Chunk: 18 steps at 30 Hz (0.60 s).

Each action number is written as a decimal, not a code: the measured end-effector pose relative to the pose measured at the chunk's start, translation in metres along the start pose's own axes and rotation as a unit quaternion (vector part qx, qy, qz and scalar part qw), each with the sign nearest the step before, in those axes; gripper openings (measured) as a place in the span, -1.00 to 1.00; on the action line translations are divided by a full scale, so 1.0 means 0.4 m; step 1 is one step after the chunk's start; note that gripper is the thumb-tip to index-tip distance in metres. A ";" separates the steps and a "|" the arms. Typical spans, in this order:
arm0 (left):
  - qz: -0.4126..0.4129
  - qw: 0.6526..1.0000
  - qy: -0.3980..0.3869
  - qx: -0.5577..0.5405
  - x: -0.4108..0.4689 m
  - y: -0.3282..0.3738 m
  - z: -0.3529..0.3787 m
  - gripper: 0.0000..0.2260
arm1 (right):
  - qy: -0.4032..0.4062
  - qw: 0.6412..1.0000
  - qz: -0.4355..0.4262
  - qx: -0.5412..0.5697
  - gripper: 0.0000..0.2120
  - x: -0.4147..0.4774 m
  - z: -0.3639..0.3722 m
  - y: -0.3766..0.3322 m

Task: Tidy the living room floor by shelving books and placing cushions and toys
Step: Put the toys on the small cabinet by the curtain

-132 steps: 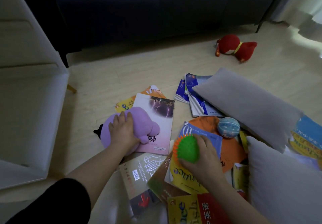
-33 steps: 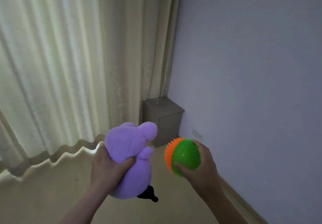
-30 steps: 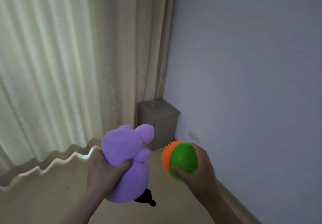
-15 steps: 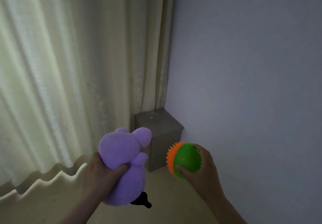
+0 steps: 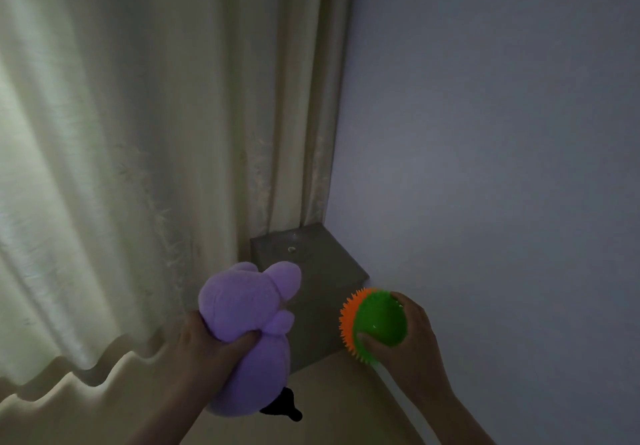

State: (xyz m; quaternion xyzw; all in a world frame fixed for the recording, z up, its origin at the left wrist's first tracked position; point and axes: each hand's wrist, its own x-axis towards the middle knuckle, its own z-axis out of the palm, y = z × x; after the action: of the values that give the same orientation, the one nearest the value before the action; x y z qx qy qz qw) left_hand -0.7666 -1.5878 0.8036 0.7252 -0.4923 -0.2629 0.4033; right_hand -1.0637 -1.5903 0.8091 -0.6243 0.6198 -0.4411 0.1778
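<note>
Corner ahead, grey box at 12 o'clock: left hand squeezes the purple plush toy, right hand at 3 o'clock grips the spiky ball, neither placed yet.

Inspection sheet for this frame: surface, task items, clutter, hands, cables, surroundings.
Surface: pale beige floor; only a small bare patch is in view.
Job's things: soft purple plush toy with a black part at its lower end, and green and orange spiky rubber ball; both are held off the floor.
Clutter: nothing seen.
Grippers: left hand grips the plush toy around its middle; right hand grips the ball, thumb across its front.
Cables: nothing seen.
Surroundings: grey box-shaped cabinet stands in the corner, between the cream pleated curtain and the plain grey wall. Dim light.
</note>
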 end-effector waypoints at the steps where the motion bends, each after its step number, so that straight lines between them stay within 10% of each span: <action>1: -0.007 1.000 0.006 -0.004 0.057 0.010 0.022 -0.35 | -0.002 1.000 0.005 -0.001 -0.18 0.057 0.023 0.015; 18: -0.099 0.992 0.053 0.062 0.703 0.078 0.322 -0.30 | -0.089 0.995 0.053 0.009 -0.10 0.762 0.338 0.217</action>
State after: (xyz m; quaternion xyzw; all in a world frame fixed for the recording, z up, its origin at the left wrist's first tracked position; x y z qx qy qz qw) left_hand -0.7763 -1.8963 0.7652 0.8069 -0.4117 -0.2317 0.3547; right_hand -1.0608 -1.9328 0.7690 -0.6255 0.6297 -0.3793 0.2614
